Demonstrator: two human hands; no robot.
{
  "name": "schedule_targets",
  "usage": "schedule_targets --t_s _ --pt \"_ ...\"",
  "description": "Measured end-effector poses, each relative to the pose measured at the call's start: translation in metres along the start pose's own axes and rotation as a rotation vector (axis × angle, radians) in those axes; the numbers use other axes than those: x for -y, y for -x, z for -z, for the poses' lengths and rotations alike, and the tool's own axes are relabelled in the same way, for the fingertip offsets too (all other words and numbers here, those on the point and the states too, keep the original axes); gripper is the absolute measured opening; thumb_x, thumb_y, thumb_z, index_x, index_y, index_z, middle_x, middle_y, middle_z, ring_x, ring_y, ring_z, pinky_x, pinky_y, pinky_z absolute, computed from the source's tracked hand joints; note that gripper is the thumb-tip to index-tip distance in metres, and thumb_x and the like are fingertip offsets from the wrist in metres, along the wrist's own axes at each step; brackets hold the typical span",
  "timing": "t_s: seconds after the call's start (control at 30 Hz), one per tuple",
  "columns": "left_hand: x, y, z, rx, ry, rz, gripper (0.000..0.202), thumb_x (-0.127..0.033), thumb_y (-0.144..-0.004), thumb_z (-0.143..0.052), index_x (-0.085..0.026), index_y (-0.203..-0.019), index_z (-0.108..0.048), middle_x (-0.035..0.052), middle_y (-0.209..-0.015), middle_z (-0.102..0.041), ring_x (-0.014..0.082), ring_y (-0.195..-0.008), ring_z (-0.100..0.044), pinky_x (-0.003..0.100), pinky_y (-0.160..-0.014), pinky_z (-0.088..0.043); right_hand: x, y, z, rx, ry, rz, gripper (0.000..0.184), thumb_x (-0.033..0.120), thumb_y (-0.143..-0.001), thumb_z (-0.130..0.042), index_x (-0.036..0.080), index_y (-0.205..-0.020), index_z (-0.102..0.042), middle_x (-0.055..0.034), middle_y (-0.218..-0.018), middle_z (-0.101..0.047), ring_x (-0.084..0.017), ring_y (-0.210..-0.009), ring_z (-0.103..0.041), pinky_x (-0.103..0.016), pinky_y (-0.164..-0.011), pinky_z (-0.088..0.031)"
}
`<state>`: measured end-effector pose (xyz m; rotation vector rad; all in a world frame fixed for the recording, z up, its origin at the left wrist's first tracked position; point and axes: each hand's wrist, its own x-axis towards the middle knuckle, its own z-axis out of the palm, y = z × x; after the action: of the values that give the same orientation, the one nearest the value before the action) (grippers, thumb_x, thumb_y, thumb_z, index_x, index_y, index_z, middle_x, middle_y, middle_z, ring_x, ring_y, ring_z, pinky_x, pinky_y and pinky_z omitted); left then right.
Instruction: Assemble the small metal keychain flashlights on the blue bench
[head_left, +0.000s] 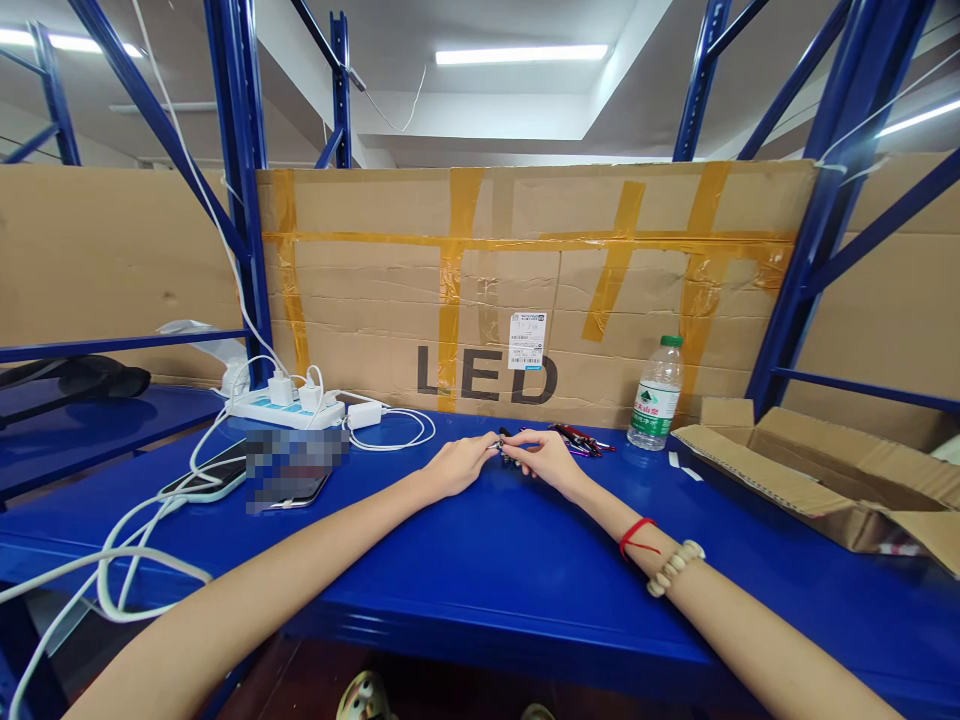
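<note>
My left hand and my right hand meet above the blue shelf top. The fingertips of both pinch a small dark and silver piece, too small and too covered by fingers to name. Some dark bits show beneath the right fingers. Just beyond my right hand lies a loose pile of thin, shiny items in black, red and purple, perhaps pens. A red cord and a beaded bracelet circle my right wrist and forearm.
A green-capped plastic bottle stands at the back right, beside an open cardboard box. To the left are a white power strip, trailing white cables and two phones. Taped cardboard walls off the back between blue posts.
</note>
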<state>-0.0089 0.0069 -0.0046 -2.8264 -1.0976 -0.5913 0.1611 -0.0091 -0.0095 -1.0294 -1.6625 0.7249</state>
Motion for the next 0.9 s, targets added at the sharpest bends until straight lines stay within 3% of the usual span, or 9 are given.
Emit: schedule_targets --t_s 0.23,0.67,0.9 --pt "0.0001 0.0002 -0.0007 0.001 0.093 -0.057 0.02 -0.031 -0.09 -0.022 -0.021 -0.096 -0.039 0.0042 -0.099 -0.057 0.0181 -0.087 -0.057 0.027 -0.068 -0.043 0.0003 0.001 0.0031 0.025 -0.002 0.004 0.032 0.04 -0.058 -0.065 0.011 -0.071 -0.064 -0.0006 -0.064 -0.054 -0.003 -0.035 -0.043 -0.017 -0.031 -0.031" --pt "0.0006 0.002 0.0 0.004 0.023 -0.159 0.019 -0.027 -0.09 -0.026 -0.021 -0.09 -0.044 0.0021 -0.089 -0.059 0.0163 -0.079 -0.058 0.023 -0.064 -0.041 0.0018 0.0026 0.0074 0.12 0.026 0.058 0.029 0.039 -0.057 -0.067 0.011 -0.057 -0.057 -0.0011 -0.069 -0.053 -0.003 -0.036 -0.045 -0.017 -0.031 -0.032" --pt "0.0018 0.0034 -0.0009 -0.058 -0.024 -0.202 0.02 -0.025 -0.089 -0.028 -0.02 -0.091 -0.048 0.0021 -0.089 -0.06 0.0157 -0.081 -0.057 0.022 -0.067 -0.041 -0.0044 0.0023 0.0053 0.128 0.106 0.047 0.031 0.042 -0.059 -0.065 0.012 -0.061 -0.058 0.0002 -0.057 -0.054 -0.004 -0.035 -0.044 -0.018 -0.033 -0.034"
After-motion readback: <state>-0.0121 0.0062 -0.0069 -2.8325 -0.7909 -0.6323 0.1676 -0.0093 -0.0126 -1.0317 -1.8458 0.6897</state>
